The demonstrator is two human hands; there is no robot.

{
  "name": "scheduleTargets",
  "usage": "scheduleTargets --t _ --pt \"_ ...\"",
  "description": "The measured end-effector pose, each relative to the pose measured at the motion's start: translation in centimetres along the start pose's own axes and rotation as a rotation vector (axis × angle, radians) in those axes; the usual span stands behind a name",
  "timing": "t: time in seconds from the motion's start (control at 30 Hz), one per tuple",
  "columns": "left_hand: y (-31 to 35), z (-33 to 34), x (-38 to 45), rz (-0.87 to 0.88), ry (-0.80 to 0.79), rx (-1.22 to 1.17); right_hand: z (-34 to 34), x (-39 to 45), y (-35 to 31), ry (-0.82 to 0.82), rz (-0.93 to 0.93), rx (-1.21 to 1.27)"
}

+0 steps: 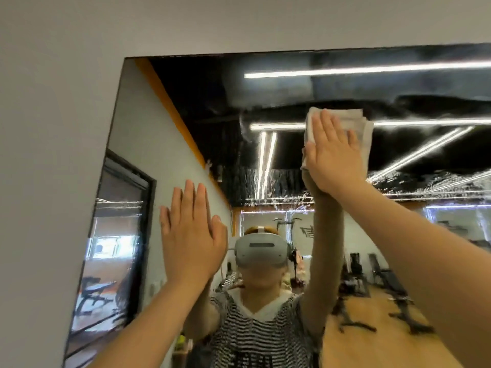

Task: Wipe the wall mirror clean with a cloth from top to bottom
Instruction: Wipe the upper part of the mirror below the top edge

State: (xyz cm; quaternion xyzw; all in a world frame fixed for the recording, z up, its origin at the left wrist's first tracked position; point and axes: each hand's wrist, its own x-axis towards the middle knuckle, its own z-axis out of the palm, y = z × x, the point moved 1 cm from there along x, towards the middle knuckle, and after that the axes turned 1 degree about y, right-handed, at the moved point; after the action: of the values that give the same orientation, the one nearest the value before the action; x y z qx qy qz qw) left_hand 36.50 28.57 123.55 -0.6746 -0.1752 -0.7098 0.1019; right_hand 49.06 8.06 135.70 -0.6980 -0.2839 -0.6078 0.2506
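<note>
While left hand (191,243) braces mirror (170,144), right hand (335,155) presses cloth (357,128) flat.

White cloth (356,128), grey wall (53,128), black-and-white striped reflected shirt (255,338).

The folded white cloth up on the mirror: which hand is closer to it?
Right. The right hand presses flat on the folded white cloth, high on the wall mirror. The left hand rests flat on the glass, lower and to the left, apart from the cloth.

Glossy glass mirror (186,107), soft cloth (356,123)
</note>
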Motion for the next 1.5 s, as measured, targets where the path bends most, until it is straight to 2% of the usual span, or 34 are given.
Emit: scheduleTargets --t 0.6,1.27,1.4,1.5 --pt "0.1 0.3 0.1 0.006 0.016 0.052 1.0 -0.2 0.3 0.074 -0.012 0.018" --pt "0.0 -0.2 0.2 -0.017 -0.033 0.010 0.4 -0.9 0.2 0.015 -0.063 0.032" --pt "-0.3 -1.9 1.3 0.011 -0.131 -0.025 0.2 -1.2 0.1 0.003 -0.064 0.012" --pt "-3.1 -3.9 3.6 0.143 -0.119 -0.004 0.5 -1.0 0.1 -0.011 -0.030 -0.007"
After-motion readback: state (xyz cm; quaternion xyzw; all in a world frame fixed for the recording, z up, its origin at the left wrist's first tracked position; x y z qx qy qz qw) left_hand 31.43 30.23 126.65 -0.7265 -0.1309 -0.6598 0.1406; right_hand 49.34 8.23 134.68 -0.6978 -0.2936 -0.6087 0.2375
